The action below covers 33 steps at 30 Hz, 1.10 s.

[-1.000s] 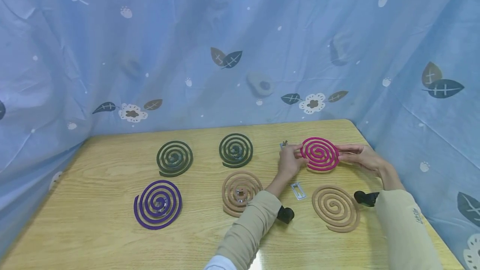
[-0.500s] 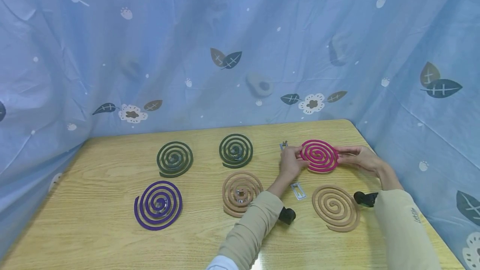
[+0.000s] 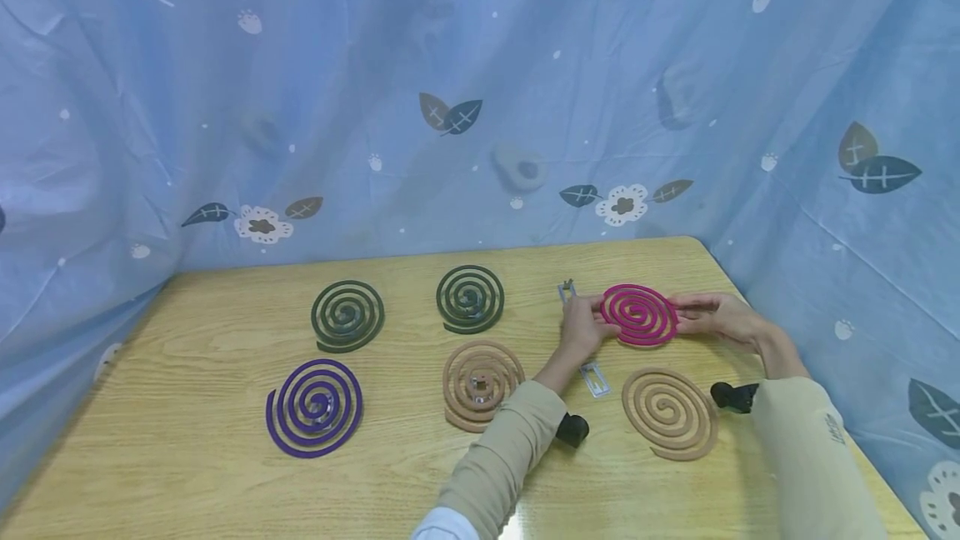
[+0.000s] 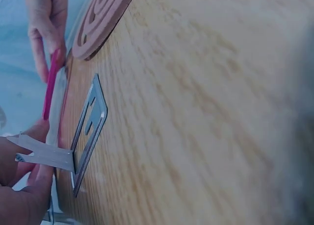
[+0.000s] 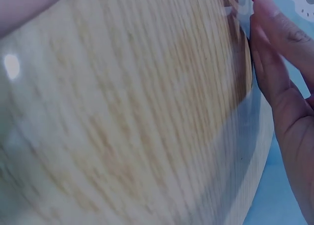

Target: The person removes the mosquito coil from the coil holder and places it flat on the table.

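A magenta mosquito coil [image 3: 637, 312] is held between both hands at the back right of the table. My left hand [image 3: 581, 329] pinches its left edge between fingers and thumb. Its right edge is gripped by the fingertips of my right hand [image 3: 723, 320]. In the left wrist view the magenta coil [image 4: 50, 90] appears edge-on, off the tabletop. Near the left hand stands a metal coil stand [image 3: 565, 292] with an upright prong. Another metal stand [image 3: 604, 391] lies flat in front of that hand, and a tan coil [image 3: 636, 394] lies nearer the front.
To the left, two dark green coils [image 3: 380, 317], a purple coil [image 3: 358, 409] and a tan coil [image 3: 447, 394] sit over metal stands on the wooden table [image 3: 187, 473]. A blue patterned curtain [image 3: 337, 107] surrounds the back and sides.
Both hands have lowered the magenta coil slightly, and its tilt has shifted a little. The grip stays the same. The other coils and the stands have kept their places.
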Motion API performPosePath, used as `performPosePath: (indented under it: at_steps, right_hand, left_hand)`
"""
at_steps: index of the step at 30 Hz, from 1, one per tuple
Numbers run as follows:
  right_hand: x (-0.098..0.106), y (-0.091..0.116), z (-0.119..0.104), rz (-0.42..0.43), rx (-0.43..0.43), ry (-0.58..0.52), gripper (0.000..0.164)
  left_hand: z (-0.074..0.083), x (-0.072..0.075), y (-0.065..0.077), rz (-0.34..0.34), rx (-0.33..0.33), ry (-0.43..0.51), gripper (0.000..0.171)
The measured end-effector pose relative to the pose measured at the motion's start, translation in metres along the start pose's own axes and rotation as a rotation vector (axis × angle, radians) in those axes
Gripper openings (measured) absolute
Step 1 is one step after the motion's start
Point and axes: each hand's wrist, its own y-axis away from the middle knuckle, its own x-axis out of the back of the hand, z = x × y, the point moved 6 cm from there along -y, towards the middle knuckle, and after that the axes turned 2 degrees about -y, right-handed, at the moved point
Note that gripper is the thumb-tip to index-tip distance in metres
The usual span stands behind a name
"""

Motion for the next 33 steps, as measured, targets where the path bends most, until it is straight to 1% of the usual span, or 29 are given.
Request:
performPosePath:
  at_steps: [4,10,14,18,22,24,29,31,33]
  right_hand:
    - [-0.0013,-0.0021,-0.0031,0.013,-0.017,0.011,0.044]
    - [-0.0023,-0.0026,-0.0042,0.035,-0.016,0.044,0.044]
    - [-0.0022,-0.0028,-0.0044,0.045,0.003,0.079,0.045]
    - [-0.0005,-0.0003,-0.006,0.069,0.019,0.098,0.044]
    - [0.0018,0.0031,-0.0072,0.099,0.006,0.141,0.047]
    - [0.0018,0.0028,-0.0076,0.101,0.001,0.166,0.05]
    - [0.0001,-0.0016,-0.0076,0.091,-0.009,0.185,0.055]
    - [-0.0005,-0.0023,-0.0077,0.089,-0.01,0.172,0.055]
    - [-0.0012,-0.0024,-0.0082,0.091,-0.002,0.163,0.054]
  left_hand:
    - [-0.0004,0.0013,-0.0018,-0.007,0.004,-0.017,0.047]
    - [-0.0039,0.0045,-0.0031,0.018,0.021,-0.076,0.054]
    - [-0.0072,0.0044,-0.0031,0.017,0.038,-0.042,0.054]
    - [-0.0074,0.0012,-0.0037,-0.003,0.03,-0.005,0.052]
    - [-0.0042,-0.0023,-0.0034,-0.012,0.004,-0.02,0.051]
    - [-0.0031,-0.0026,-0.003,-0.001,0.004,-0.044,0.05]
    - [-0.0055,-0.0007,-0.0035,0.038,0.053,-0.094,0.049]
    - [-0.0067,-0.0005,-0.004,0.04,0.07,-0.096,0.049]
    - [-0.0073,-0.0006,-0.0044,0.039,0.072,-0.099,0.049]
